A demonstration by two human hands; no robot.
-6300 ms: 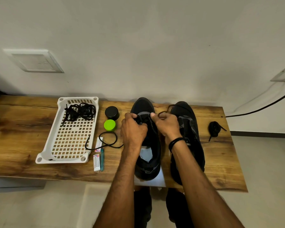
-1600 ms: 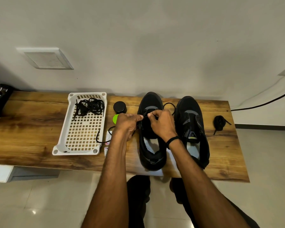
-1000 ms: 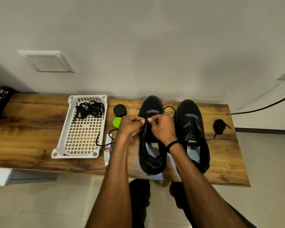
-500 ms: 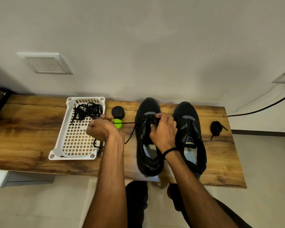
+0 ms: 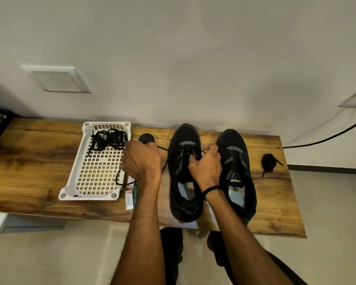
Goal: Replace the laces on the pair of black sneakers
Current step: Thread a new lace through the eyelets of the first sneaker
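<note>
a wooden worktop point(image 5: 39, 171) stood against a pale wall. two black sneakers sat side by side right of its middle, toes near the back edge, heels at the front edge. the left hand point(image 5: 141, 159) had its fingers clenched round a black lace point(image 5: 162, 148), which ran taut from the eyelets of the left sneaker point(image 5: 185, 132) toward the tray point(image 5: 76, 182). the right hand point(image 5: 207, 163) gripped that sneaker's upper, fingers curled in over the eyelets, just beside the right sneaker point(image 5: 232, 138). the white tray lay left of the hands, reaching the back edge, with tangled laces point(image 5: 109, 138) in its far end. a black lid point(image 5: 146, 138) showed behind the left hand. a small packet point(image 5: 129, 199) lay by the tray's front right corner. a coiled lace point(image 5: 268, 161) lay near the right edge.
</note>
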